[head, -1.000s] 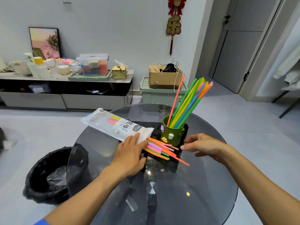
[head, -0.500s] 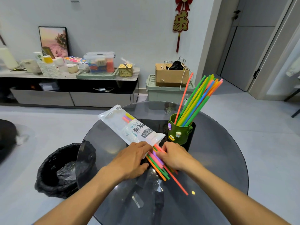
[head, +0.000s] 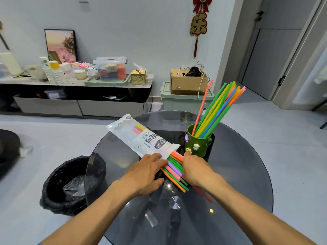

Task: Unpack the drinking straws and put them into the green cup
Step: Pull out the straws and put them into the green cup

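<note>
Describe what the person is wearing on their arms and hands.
Both forearms are bare, and neither the left hand nor the right hand shows gloves, rings or a watch. A sliver of blue sleeve shows at the bottom edge on the left arm.

Soft, even indoor light fills the room, with faint shadows. The dark glass tabletop [head: 238,174] shows small bright glints just below the hands. Wide-angle bending curves the doorway and edges; focus is sharp throughout.

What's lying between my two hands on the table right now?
In the head view, the loose straws sticking out of the open wrapper lie between your left hand and right hand.
</note>
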Tool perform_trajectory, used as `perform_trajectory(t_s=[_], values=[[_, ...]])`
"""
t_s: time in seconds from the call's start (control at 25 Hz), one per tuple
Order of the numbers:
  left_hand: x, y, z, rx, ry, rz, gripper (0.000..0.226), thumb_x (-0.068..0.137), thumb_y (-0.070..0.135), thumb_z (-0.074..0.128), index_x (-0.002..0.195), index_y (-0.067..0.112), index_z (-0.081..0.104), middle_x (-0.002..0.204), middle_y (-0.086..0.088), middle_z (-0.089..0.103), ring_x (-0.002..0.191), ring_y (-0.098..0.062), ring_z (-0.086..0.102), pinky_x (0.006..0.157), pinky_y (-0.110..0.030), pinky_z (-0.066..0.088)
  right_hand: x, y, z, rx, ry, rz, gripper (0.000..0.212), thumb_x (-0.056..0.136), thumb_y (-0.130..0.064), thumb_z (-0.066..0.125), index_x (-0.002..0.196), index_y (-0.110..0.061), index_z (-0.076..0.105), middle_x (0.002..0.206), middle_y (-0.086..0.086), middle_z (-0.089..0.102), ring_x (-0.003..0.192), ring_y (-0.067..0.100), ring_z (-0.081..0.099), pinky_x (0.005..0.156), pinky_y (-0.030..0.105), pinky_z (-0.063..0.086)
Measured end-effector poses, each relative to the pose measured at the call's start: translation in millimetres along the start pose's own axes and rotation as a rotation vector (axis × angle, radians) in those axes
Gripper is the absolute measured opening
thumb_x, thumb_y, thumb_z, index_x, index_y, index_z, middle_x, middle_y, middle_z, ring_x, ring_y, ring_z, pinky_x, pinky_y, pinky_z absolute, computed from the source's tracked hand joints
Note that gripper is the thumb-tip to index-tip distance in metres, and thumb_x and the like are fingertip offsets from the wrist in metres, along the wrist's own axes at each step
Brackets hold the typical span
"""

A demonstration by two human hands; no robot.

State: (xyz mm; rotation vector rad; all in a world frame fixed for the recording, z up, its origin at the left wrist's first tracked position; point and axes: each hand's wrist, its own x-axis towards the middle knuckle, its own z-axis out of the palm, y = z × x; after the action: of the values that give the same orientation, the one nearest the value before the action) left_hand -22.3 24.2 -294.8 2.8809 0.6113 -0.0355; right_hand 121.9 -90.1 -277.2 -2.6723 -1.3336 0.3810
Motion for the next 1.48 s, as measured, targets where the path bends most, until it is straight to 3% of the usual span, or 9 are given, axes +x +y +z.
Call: perform_trajectory(t_s=[0.24, 0.44, 0.64, 0.8, 0.92, 1.04, 1.16, 1.32, 1.48], values=[[5, -2, -4, 0.008, -0.027, -0.054, 0.068, 0.090, 0.051, 0.050, 0.150, 0.033, 0.024, 0.161, 0.000, 0.018, 0.145, -0.023, 0.019, 0.112, -0.044, 0.033, -8, 22, -29, -0.157, -0.052, -0.037, 0.011, 0.098, -0.020, 0.048, 0.102, -0.011, 0.053, 0.109, 0.013, 0.064, 0.097, 0.033, 0.061, 0.069, 0.034, 0.040], [17, 7, -3, -0.004, -0.048, -0.098, 0.075, 0.089, 0.058, 0.047, 0.153, 0.034, 0.017, 0.163, 0.001, 0.014, 0.147, -0.024, 0.014, 0.115, -0.047, 0.025, -38, 72, -94, -0.263, -0.219, 0.015, 0.028, 0.099, -0.030, 0.045, 0.072, -0.023, 0.044, 0.085, 0.002, 0.055, 0.077, 0.024, 0.052, 0.059, 0.031, 0.036], [21, 19, -6, -0.123, -0.052, -0.157, 0.081, 0.086, 0.053, 0.057, 0.153, 0.029, 0.019, 0.164, 0.000, 0.013, 0.149, -0.022, 0.014, 0.117, -0.049, 0.022, -66, 91, -140, -0.088, -0.147, -0.064, 0.025, 0.100, -0.035, 0.048, 0.077, -0.026, 0.049, 0.075, -0.004, 0.050, 0.065, 0.013, 0.047, 0.060, 0.029, 0.037], [12, 24, -42, -0.342, 0.413, -0.372, 0.087, 0.073, 0.036, 0.071, 0.144, 0.011, 0.028, 0.153, -0.013, 0.031, 0.143, -0.033, 0.025, 0.114, -0.049, 0.032, -65, 61, -117, -0.132, -0.054, -0.160, 0.020, 0.102, -0.034, 0.044, 0.084, -0.023, 0.044, 0.078, -0.002, 0.049, 0.074, 0.020, 0.050, 0.065, 0.034, 0.039], [-4, 28, -50, 0.154, 0.613, -0.001, 0.100, 0.067, 0.040, 0.072, 0.151, 0.015, 0.023, 0.156, -0.014, 0.030, 0.145, -0.032, 0.026, 0.118, -0.054, 0.021, -62, 34, -99, -0.149, 0.002, -0.316, 0.017, 0.102, -0.035, 0.042, 0.091, -0.023, 0.040, 0.077, -0.003, 0.046, 0.076, 0.024, 0.050, 0.064, 0.035, 0.037], [-18, 54, -41, 0.038, 0.516, 0.083, 0.024, 0.077, 0.039, 0.058, 0.098, 0.027, 0.056, 0.101, -0.002, 0.069, 0.099, -0.030, 0.064, 0.079, -0.036, 0.048, -64, 8, -96, -0.224, 0.027, -0.481, 0.014, 0.099, -0.040, 0.046, 0.098, -0.026, 0.041, 0.096, 0.000, 0.060, 0.091, 0.026, 0.057, 0.070, 0.036, 0.040], [-9, 53, -39, -0.201, 0.509, -0.258, 0.038, 0.087, 0.045, 0.052, 0.060, 0.021, 0.043, 0.061, -0.003, 0.056, 0.068, -0.035, 0.057, 0.057, -0.034, 0.037, -67, -2, -99, -0.420, 0.473, -0.558, 0.036, 0.091, -0.039, 0.059, 0.124, -0.026, 0.050, 0.125, -0.002, 0.058, 0.118, 0.025, 0.051, 0.100, 0.044, 0.036], [3, 33, -68, -0.973, 0.786, -0.260, 0.055, 0.081, 0.046, 0.067, 0.044, 0.018, 0.037, 0.042, 0.006, 0.033, 0.046, -0.021, 0.034, 0.048, -0.028, 0.031, -75, -8, -110, 0.211, 1.215, -0.627, 0.030, 0.083, -0.013, 0.065, 0.113, -0.013, 0.059, 0.113, 0.005, 0.060, 0.103, 0.024, 0.056, 0.089, 0.035, 0.043], [8, 49, -54, -1.230, 0.649, -0.221, 0.050, 0.076, 0.030, 0.076, 0.041, 0.020, 0.041, 0.038, 0.010, 0.036, 0.039, -0.014, 0.036, 0.044, -0.022, 0.035, -70, -22, -91, 0.980, 0.836, -0.368, 0.037, 0.079, -0.003, 0.066, 0.106, -0.023, 0.051, 0.092, -0.002, 0.056, 0.073, 0.012, 0.055, 0.069, 0.029, 0.049]])
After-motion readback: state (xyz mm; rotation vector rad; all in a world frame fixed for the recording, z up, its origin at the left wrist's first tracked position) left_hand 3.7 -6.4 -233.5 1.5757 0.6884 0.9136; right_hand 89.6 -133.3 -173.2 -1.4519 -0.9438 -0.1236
